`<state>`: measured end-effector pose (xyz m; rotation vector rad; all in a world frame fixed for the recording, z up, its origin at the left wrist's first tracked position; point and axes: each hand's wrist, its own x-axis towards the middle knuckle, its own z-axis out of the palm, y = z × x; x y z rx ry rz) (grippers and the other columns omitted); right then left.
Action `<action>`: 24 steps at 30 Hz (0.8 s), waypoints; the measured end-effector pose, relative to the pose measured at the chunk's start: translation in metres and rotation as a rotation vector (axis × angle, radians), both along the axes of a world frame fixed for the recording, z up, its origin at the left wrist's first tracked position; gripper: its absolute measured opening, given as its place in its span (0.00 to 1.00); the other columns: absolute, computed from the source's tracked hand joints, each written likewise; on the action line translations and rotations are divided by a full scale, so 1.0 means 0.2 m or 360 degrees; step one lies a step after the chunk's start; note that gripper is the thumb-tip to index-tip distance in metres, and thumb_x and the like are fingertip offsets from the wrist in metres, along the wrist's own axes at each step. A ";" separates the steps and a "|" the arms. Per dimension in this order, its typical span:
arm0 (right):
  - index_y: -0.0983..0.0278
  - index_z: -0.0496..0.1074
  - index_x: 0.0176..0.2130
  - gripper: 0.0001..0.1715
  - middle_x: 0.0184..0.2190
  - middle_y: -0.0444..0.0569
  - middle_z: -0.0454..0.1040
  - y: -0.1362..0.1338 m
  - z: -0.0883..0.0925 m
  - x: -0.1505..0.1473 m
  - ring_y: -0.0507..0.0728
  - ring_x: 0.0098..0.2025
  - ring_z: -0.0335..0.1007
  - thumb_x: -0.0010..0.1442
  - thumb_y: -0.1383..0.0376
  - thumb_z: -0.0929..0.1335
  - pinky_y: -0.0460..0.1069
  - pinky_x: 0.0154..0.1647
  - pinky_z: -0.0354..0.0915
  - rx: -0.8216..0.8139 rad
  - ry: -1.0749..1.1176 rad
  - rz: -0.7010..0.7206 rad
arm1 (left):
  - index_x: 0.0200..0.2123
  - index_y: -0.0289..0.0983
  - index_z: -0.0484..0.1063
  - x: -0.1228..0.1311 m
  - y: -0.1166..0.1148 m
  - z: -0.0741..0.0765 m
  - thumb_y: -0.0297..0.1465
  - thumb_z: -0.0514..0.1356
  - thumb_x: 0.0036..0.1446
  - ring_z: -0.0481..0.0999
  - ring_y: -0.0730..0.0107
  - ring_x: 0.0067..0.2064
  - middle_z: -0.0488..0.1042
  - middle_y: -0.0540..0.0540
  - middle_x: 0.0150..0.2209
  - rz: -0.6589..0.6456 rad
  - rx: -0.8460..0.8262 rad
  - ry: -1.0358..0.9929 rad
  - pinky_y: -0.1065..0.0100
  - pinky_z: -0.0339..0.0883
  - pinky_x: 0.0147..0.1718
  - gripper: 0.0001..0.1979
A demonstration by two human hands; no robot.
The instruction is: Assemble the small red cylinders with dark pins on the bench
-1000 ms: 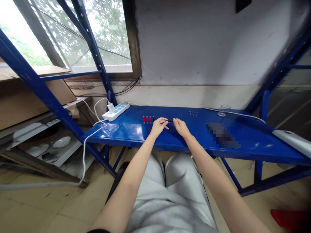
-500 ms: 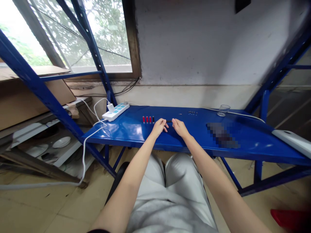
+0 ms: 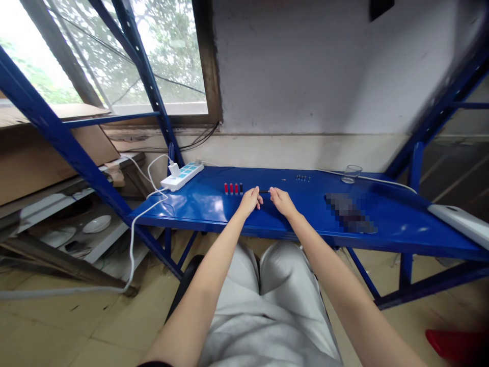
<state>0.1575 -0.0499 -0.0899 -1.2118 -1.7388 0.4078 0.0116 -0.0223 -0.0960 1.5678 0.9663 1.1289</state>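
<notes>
My left hand (image 3: 250, 200) is closed around one end of a slim black pen-like rod (image 3: 263, 191), held just over the blue table. My right hand (image 3: 281, 200) pinches at the rod's other end, where a small pale tip shows by the fingertips. What exactly lies between those right fingers is too small to make out. Left of my hands, red caps or tubes (image 3: 231, 188) with clear ends stand in a row beside a black one (image 3: 241, 188). Beyond my hands lie several tiny metallic pieces (image 3: 303, 178) and one small slim piece (image 3: 283, 179).
The blue table (image 3: 191, 204) has a white power strip (image 3: 182, 176) with a plugged cable at its left. A clear glass (image 3: 351, 174) stands at the back right, near a blurred-out dark object (image 3: 349, 212). A white device (image 3: 460, 221) sits at the right edge.
A pale tip now shows at the rod's right end, beside my right fingertips. My hands have barely shifted; the things on the table stay where they were.
</notes>
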 end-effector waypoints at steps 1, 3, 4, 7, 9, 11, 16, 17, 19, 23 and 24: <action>0.61 0.57 0.21 0.28 0.18 0.45 0.65 0.00 0.00 0.00 0.52 0.23 0.61 0.60 0.45 0.52 0.47 0.27 0.57 0.0005 -0.0002 0.0002 | 0.25 0.35 0.60 0.00 0.00 0.00 0.44 0.45 0.59 0.63 0.81 0.13 0.67 0.52 0.17 0.0005 0.0004 -0.0001 0.77 0.54 0.16 0.20; 0.61 0.57 0.21 0.28 0.19 0.45 0.65 0.00 0.00 0.00 0.52 0.23 0.61 0.60 0.45 0.52 0.47 0.28 0.57 0.0014 -0.0004 0.0007 | 0.24 0.35 0.60 0.00 0.00 0.00 0.45 0.45 0.59 0.63 0.81 0.13 0.66 0.52 0.16 0.0016 0.0012 -0.0008 0.77 0.54 0.16 0.21; 0.61 0.57 0.21 0.28 0.18 0.45 0.65 0.00 0.00 0.00 0.52 0.23 0.61 0.60 0.45 0.52 0.47 0.28 0.57 0.0016 -0.0005 0.0008 | 0.23 0.35 0.60 0.00 0.00 0.00 0.45 0.45 0.59 0.62 0.81 0.13 0.66 0.51 0.15 0.0025 0.0013 -0.0008 0.77 0.54 0.16 0.22; 0.61 0.57 0.21 0.28 0.19 0.45 0.65 0.00 0.00 0.01 0.52 0.23 0.61 0.60 0.45 0.52 0.47 0.28 0.57 0.0015 -0.0002 0.0014 | 0.21 0.34 0.60 -0.01 -0.01 0.01 0.46 0.46 0.58 0.62 0.81 0.13 0.66 0.51 0.14 0.0052 0.0007 0.0003 0.77 0.54 0.16 0.23; 0.60 0.57 0.21 0.28 0.19 0.45 0.65 0.00 0.00 0.01 0.52 0.23 0.62 0.60 0.45 0.52 0.47 0.27 0.58 0.0009 -0.0004 0.0016 | 0.20 0.34 0.60 -0.01 -0.01 0.01 0.47 0.46 0.58 0.62 0.80 0.13 0.66 0.50 0.14 0.0061 0.0002 0.0003 0.77 0.54 0.16 0.24; 0.60 0.57 0.21 0.28 0.19 0.45 0.65 0.00 0.00 0.01 0.52 0.23 0.61 0.60 0.45 0.52 0.47 0.27 0.58 0.0010 -0.0008 0.0014 | 0.20 0.34 0.61 -0.01 -0.01 0.02 0.47 0.46 0.58 0.62 0.80 0.13 0.66 0.50 0.14 0.0067 -0.0004 -0.0004 0.77 0.54 0.15 0.24; 0.60 0.57 0.22 0.27 0.18 0.44 0.63 0.00 -0.01 0.01 0.52 0.22 0.60 0.61 0.47 0.52 0.47 0.28 0.57 0.0053 -0.0037 0.0016 | 0.21 0.34 0.61 -0.01 -0.01 0.02 0.46 0.47 0.58 0.62 0.81 0.13 0.67 0.50 0.15 0.0086 -0.0019 -0.0031 0.77 0.53 0.15 0.23; 0.60 0.57 0.22 0.26 0.18 0.44 0.63 0.01 -0.01 0.02 0.52 0.22 0.60 0.61 0.47 0.52 0.47 0.28 0.58 0.0056 -0.0036 0.0007 | 0.21 0.34 0.61 -0.01 -0.01 0.02 0.46 0.47 0.58 0.62 0.81 0.13 0.68 0.50 0.16 0.0102 -0.0020 -0.0045 0.77 0.53 0.15 0.23; 0.60 0.58 0.24 0.25 0.19 0.44 0.64 0.01 -0.02 0.02 0.52 0.23 0.60 0.61 0.48 0.52 0.47 0.28 0.58 0.0060 -0.0019 -0.0013 | 0.24 0.34 0.61 -0.01 -0.01 0.02 0.44 0.47 0.59 0.62 0.82 0.13 0.69 0.51 0.19 0.0153 -0.0016 -0.0081 0.77 0.53 0.15 0.21; 0.61 0.63 0.32 0.21 0.23 0.44 0.67 0.03 -0.03 0.04 0.52 0.25 0.63 0.61 0.50 0.54 0.47 0.29 0.59 0.0058 0.0010 -0.0018 | 0.27 0.35 0.60 -0.02 -0.01 0.02 0.41 0.48 0.59 0.61 0.84 0.13 0.70 0.52 0.23 0.0222 0.0060 -0.0099 0.77 0.53 0.15 0.16; 0.61 0.63 0.35 0.20 0.24 0.44 0.67 0.03 -0.04 0.04 0.52 0.25 0.63 0.61 0.50 0.54 0.46 0.29 0.59 0.0055 0.0000 -0.0011 | 0.28 0.35 0.60 -0.02 -0.01 0.01 0.40 0.48 0.59 0.62 0.84 0.13 0.70 0.52 0.24 0.0226 0.0084 -0.0095 0.77 0.53 0.15 0.14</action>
